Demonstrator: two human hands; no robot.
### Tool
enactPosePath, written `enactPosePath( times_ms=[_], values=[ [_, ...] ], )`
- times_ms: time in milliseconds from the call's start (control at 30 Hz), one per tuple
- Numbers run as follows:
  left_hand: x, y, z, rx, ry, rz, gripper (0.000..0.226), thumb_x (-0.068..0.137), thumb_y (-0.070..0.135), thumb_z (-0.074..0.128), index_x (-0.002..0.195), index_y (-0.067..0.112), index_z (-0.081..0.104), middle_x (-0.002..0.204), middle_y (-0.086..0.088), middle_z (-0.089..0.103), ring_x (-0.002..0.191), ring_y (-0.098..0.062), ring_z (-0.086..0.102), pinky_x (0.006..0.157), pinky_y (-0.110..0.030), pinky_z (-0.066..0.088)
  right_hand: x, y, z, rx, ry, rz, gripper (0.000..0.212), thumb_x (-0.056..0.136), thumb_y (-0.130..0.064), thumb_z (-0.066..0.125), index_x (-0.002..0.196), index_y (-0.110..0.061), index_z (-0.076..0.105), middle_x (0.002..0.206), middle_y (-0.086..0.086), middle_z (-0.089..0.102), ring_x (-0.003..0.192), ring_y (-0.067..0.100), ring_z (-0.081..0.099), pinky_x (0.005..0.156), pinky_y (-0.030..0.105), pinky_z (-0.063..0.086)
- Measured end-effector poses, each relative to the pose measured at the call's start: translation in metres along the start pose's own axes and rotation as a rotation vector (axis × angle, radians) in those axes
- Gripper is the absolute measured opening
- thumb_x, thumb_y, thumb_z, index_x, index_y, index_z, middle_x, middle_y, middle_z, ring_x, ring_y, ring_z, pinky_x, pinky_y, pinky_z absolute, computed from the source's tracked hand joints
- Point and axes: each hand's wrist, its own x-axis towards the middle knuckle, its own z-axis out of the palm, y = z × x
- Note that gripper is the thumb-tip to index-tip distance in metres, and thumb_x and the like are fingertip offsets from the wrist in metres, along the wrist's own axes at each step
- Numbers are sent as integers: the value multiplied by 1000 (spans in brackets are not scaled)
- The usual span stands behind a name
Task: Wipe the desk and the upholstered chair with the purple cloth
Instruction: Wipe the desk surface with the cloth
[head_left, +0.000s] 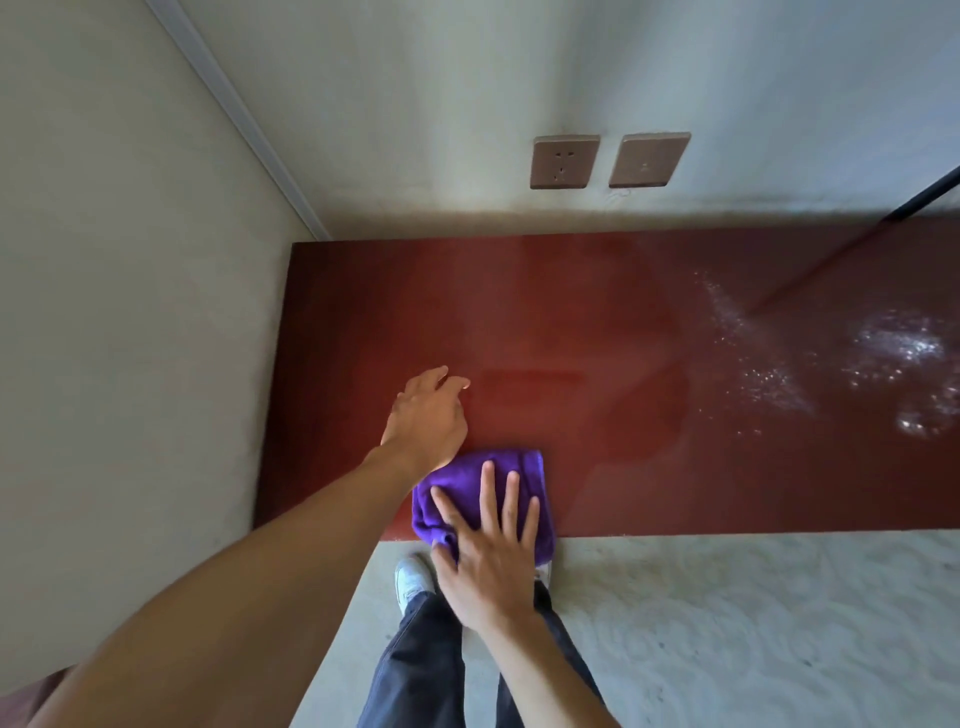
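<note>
The desk (571, 322) has a dark red-brown top that fills the middle of the view, its front edge just ahead of my legs. The purple cloth (462, 480) lies folded at that front edge, left of centre, partly overhanging it. My right hand (488, 566) presses flat on the cloth with its fingers spread. My left hand (426, 415) rests on the bare desk just beyond the cloth, fingers loosely bent and holding nothing. White dust (898, 345) is scattered over the right part of the desk. The chair is not in view.
The desk's left end meets a pale wall (130, 312). The back wall carries two brown socket plates (563, 161) (649, 158). A dark rod (924, 197) slants down to the desk at the far right. My white shoe (413, 577) stands on grey floor (727, 623).
</note>
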Motion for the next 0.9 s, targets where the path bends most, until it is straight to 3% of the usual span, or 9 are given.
enactPosePath(
  times_ms=[200,367,533,667,767,900],
  values=[
    [3,23,32,95,-89,11,46,102,29,40,148,30,46,164,-7,27,151,-30,20,120,-54,25,34,46,-25,15,45,69,55,85,-54,50,140,-53,49,172,7,17,158,39,12,124,62,13],
    [1,66,71,133,-64,2,52,102,40,33,154,41,27,166,-4,21,153,-32,16,119,-57,25,61,148,-70,-84,28,96,63,91,-61,42,153,-57,29,173,8,9,158,38,7,125,62,13],
    [2,106,101,87,51,-180,47,102,45,32,148,40,39,165,-4,20,153,-34,11,119,-63,20,44,244,-108,-150,11,117,67,89,-52,42,155,-52,30,172,12,11,158,41,9,123,63,17],
    [8,121,107,35,84,-275,40,101,43,38,139,36,48,161,-7,26,152,-36,12,116,-68,21,-1,252,-96,-126,-27,21,73,87,-52,51,156,-50,29,172,16,9,157,44,2,123,66,13],
    [14,131,104,55,125,-325,35,99,40,45,133,31,49,153,-10,33,146,-38,23,109,-71,30,-3,249,-92,-126,-24,-62,72,86,-55,52,155,-51,32,171,17,14,157,46,7,122,67,16],
    [21,133,107,129,141,-354,53,99,34,47,149,39,33,148,-10,34,140,-37,29,104,-70,36,39,249,-100,-106,9,-91,66,89,-56,49,153,-54,32,172,14,13,158,42,6,123,65,13]
  ],
)
